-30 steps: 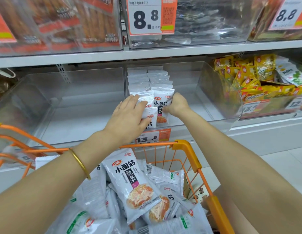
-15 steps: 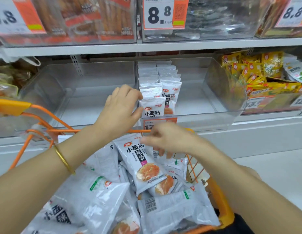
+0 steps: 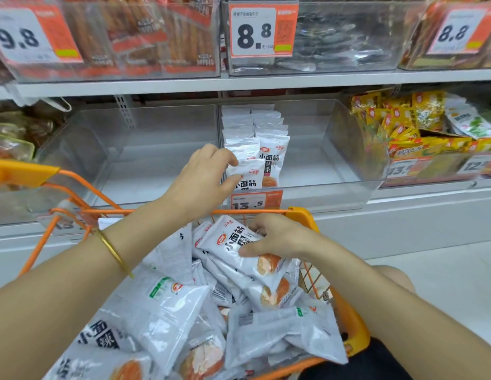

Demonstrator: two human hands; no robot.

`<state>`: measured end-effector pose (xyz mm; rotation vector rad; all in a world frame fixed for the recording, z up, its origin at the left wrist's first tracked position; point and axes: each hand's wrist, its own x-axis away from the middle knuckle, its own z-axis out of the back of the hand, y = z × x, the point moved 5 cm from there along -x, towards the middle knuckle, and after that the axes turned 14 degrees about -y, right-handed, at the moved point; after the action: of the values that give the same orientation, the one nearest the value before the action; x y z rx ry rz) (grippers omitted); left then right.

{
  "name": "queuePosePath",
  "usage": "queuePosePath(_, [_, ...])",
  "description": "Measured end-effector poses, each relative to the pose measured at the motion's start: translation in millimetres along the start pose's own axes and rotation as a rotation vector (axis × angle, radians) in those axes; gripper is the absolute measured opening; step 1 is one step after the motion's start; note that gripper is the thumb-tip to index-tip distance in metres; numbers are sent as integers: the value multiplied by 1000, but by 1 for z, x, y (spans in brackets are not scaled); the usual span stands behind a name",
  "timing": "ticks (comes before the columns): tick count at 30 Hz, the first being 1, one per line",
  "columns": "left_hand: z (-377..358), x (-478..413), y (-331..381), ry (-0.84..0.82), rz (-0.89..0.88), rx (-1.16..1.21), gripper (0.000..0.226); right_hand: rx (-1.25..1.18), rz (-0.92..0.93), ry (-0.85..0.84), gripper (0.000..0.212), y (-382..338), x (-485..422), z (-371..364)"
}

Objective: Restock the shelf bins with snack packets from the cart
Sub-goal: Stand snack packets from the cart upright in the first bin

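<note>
Fingers (image 3: 266,222) of my right hand (image 3: 280,237) clamp the top packet (image 3: 225,242), thumb on its printed face. Beneath them, loose packets (image 3: 280,333) fill the orange cart (image 3: 303,215). My left hand (image 3: 203,182) pinches the front packet (image 3: 251,174), fingers curled over its top edge, thumb on its face. That packet stands upright in the clear bin (image 3: 348,193), packet rows (image 3: 266,124) behind it.

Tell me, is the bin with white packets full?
Mostly empty: the bin holds only two rows of white packets along its left wall.
</note>
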<state>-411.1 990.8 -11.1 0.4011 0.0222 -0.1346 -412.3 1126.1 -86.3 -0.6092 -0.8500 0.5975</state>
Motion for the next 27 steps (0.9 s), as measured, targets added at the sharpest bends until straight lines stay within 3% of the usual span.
queuePosePath(6, [-6,-14,4,40,10,13,31,62,42,74,30,0,12,16])
queuePosePath(10, [-1,-22,8,147,18,30,35,-426,85,114,13,17,28,52])
queuePosePath(12, [-1,-28,8,150,22,34,38,-666,109,250,3,26,30,77])
queuePosePath(15, [-8,-40,10,50,14,-47,46,-825,168,521,10,35,18,120])
queuePosePath(17, [-16,-50,10,-31,12,-141,53,-816,203,621,16,35,-1,141])
queuePosePath(20, [-27,-62,6,-119,33,-268,59,-719,141,631,37,35,-33,150])
queuePosePath(24, [-36,-65,-1,-169,51,-360,59,-329,-130,591,37,51,-64,143])
queuePosePath(27, [-37,-64,-5,-175,41,-381,59,-225,-191,590,36,58,-70,144])
